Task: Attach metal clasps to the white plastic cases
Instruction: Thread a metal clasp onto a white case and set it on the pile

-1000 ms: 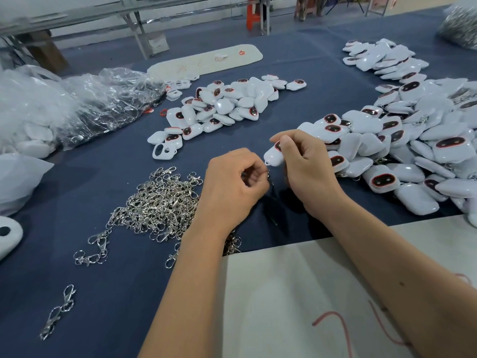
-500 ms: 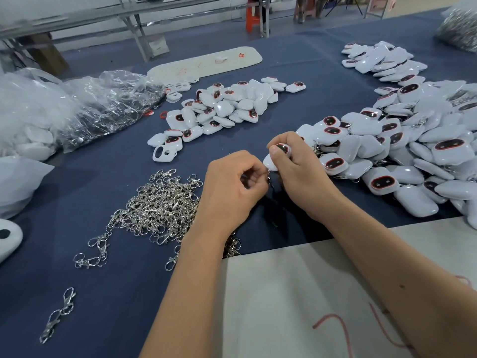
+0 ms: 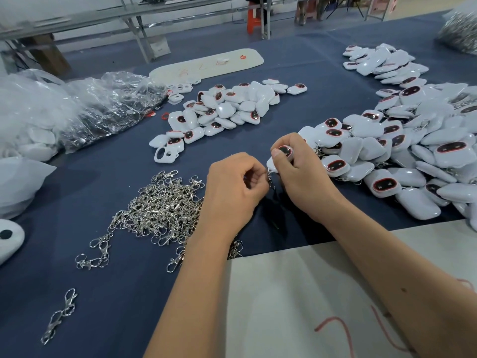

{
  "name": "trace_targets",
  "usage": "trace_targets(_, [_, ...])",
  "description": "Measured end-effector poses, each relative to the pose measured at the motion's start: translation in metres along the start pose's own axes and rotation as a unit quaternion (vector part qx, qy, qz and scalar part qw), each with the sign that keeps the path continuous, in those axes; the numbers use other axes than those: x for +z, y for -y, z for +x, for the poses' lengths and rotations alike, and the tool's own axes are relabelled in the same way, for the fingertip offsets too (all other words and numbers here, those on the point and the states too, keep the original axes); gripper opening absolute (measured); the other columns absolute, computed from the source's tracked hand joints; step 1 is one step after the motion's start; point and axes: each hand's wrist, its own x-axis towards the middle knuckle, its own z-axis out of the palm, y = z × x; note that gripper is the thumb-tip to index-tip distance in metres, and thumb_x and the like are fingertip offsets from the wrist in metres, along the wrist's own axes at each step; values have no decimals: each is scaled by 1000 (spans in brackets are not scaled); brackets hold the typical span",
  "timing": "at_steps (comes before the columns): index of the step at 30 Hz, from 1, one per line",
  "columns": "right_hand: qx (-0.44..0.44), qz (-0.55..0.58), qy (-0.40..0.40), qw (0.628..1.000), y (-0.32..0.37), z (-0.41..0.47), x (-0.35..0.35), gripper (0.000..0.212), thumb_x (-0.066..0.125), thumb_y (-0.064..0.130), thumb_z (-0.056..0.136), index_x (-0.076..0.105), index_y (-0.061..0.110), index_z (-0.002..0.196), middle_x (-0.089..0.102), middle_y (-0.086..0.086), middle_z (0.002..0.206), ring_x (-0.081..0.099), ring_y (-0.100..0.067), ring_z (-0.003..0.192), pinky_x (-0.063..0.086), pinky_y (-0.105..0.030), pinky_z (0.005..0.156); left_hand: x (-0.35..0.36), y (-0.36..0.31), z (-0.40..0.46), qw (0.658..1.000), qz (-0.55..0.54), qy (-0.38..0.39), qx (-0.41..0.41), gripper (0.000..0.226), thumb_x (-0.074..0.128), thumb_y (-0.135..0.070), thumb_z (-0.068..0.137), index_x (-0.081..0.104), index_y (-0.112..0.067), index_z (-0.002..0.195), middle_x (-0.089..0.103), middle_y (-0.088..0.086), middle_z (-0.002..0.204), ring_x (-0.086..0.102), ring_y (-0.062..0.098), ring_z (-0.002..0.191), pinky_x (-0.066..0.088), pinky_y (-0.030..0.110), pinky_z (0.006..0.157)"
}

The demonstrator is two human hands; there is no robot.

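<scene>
Over the blue bench [image 3: 129, 293], right hand [image 3: 302, 182] gripping a white case [image 3: 280, 157] (dark window up), left hand [image 3: 232, 195] fingers pinching a metal clasp [image 3: 270, 177] at its lower edge, clasp heap [image 3: 160, 210] just left.

The desk [image 3: 108, 293] wears a dark navy cloth, plain and without pattern. The cases [image 3: 232, 109] are glossy white, many with a black oval window ringed in red — the one in the right hand [image 3: 303, 177] shows the same (black centre, red rim). The clasps [image 3: 162, 210] are shiny silver. A pale grey-white sheet [image 3: 296, 293] carries red pen strokes. The bags [image 3: 85, 107] are clear plastic with grey glints, and far behind stands an orange-red stool [image 3: 254, 20].
</scene>
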Motion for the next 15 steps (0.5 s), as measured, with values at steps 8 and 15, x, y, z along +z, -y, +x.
trace_targets(8, [-17, -16, -21, 999, 4, -4, 1, 9, 49, 17, 106, 55, 12, 103, 60, -15, 78, 43, -4, 53, 39, -15, 53, 2, -2, 0, 999, 26, -20, -31, 12, 69, -4, 77, 68, -14, 70, 65, -3, 69, 60, 16, 66, 52, 40, 66])
trace_targets(15, [-20, -23, -33, 999, 5, -5, 3, 8, 49, 16, 106, 55, 11, 103, 59, -5, 73, 47, -2, 52, 40, -13, 53, 3, -4, 0, 998, 38, -24, -48, 10, 70, -8, 76, 68, -16, 69, 65, -4, 68, 59, 14, 65, 52, 41, 67])
